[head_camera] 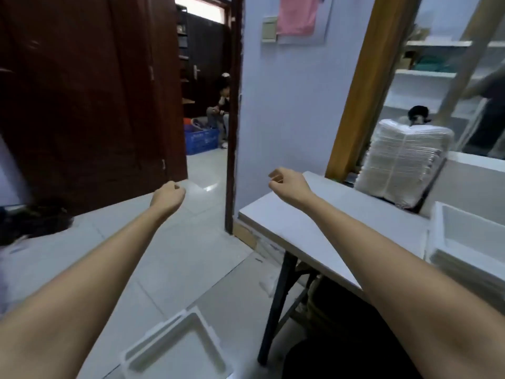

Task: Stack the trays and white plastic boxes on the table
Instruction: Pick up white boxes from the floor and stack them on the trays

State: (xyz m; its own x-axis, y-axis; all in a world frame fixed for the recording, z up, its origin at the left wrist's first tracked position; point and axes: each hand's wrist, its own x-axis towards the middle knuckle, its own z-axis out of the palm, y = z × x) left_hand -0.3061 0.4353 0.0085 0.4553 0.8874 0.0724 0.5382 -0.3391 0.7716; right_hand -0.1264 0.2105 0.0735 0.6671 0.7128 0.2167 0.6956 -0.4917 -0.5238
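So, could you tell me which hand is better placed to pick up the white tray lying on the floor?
Probably the left. The white tray lies on the floor beneath the left forearm, while the right hand hovers over the table, farther away. Both the left hand and right are empty, loosely curled.

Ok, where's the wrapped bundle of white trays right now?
In the head view the wrapped bundle of white trays stands at the table's far right end, against the wooden window frame, beyond the right hand.
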